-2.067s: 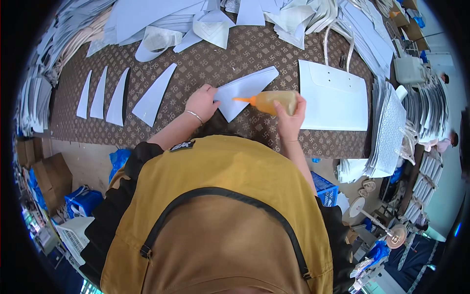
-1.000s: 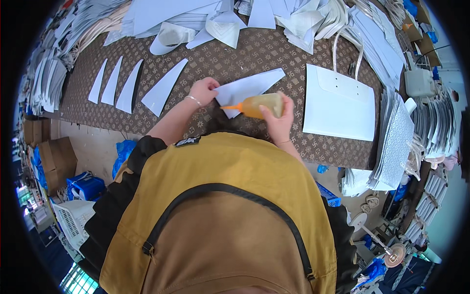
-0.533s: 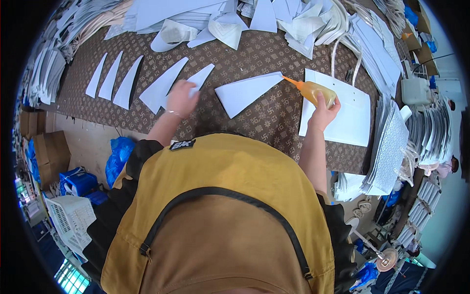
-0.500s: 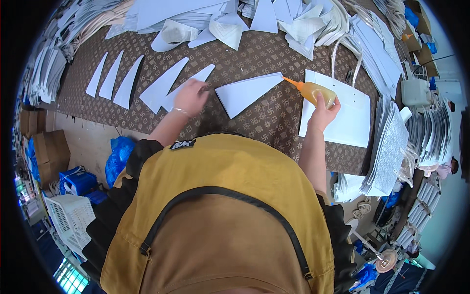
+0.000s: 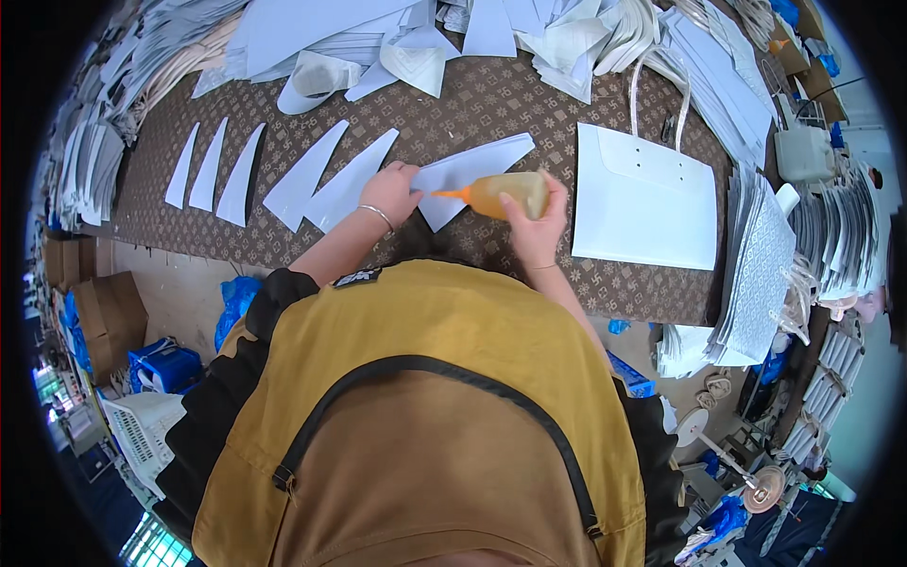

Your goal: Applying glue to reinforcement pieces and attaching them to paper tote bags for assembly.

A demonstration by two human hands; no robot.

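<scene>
glue bottle (image 5: 505,194) back over paper piece (image 5: 468,175) (nozzle leftward)

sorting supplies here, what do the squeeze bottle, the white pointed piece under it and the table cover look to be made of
Squeeze bottle: probably soft translucent plastic; amber contents show through, and it has an orange nozzle.
White pointed piece: likely thin card or paper, matte, lying flat with crisp cut edges.
Table cover: brown with a repeating pale pattern; possibly vinyl or coated cloth, but the view leaves that open.
</scene>
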